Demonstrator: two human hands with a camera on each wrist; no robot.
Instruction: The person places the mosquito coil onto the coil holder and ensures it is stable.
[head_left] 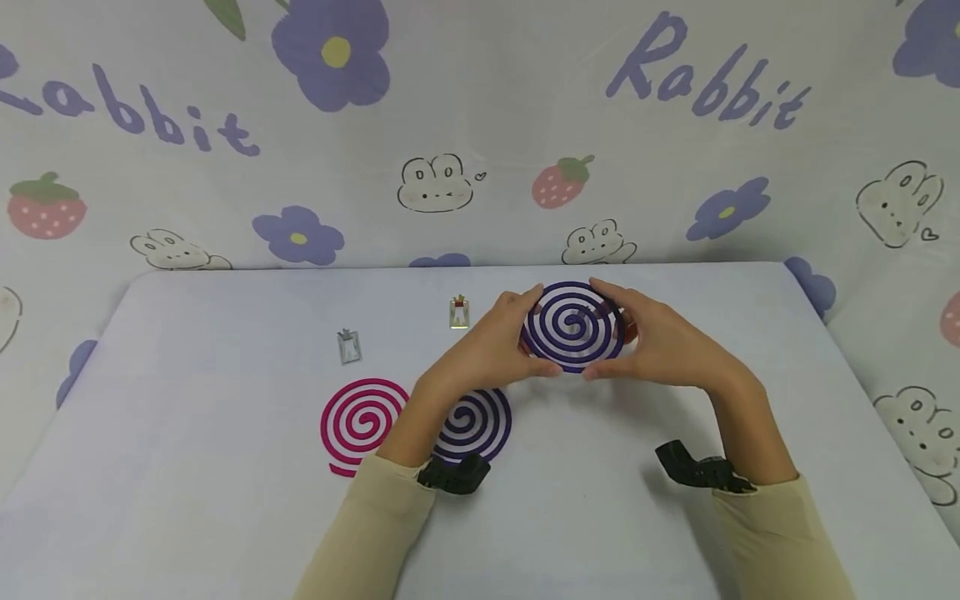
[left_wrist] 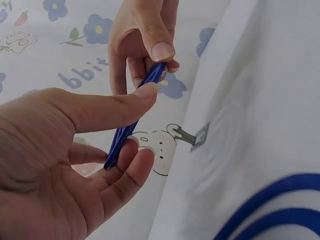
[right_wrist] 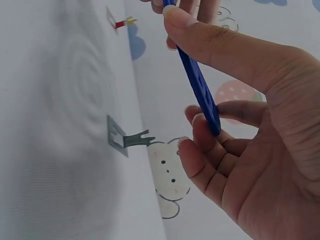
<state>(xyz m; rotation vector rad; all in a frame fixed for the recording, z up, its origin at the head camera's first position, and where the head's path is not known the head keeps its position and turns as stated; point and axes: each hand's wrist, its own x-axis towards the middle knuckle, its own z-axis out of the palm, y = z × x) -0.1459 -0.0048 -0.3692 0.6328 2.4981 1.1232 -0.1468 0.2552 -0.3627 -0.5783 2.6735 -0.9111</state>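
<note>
A dark blue mosquito coil (head_left: 573,321) is raised above the table, its flat spiral facing the head camera. My left hand (head_left: 487,343) pinches its left rim between thumb and fingers, and my right hand (head_left: 663,340) grips the right rim likewise. Both wrist views catch this coil (left_wrist: 131,127) nearly edge-on. A pink mosquito coil (head_left: 365,421) lies flat on the table, partly covered by my left forearm. Beside it lies another dark blue coil (head_left: 472,421), also partly hidden by that arm.
Two small metal coil stands, one silver (head_left: 349,347) and one gold with red (head_left: 459,312), are farther back on the white table (head_left: 187,500). A grey stand (right_wrist: 120,137) appears below the raised coil in the right wrist view. A patterned cloth (head_left: 495,125) hangs behind.
</note>
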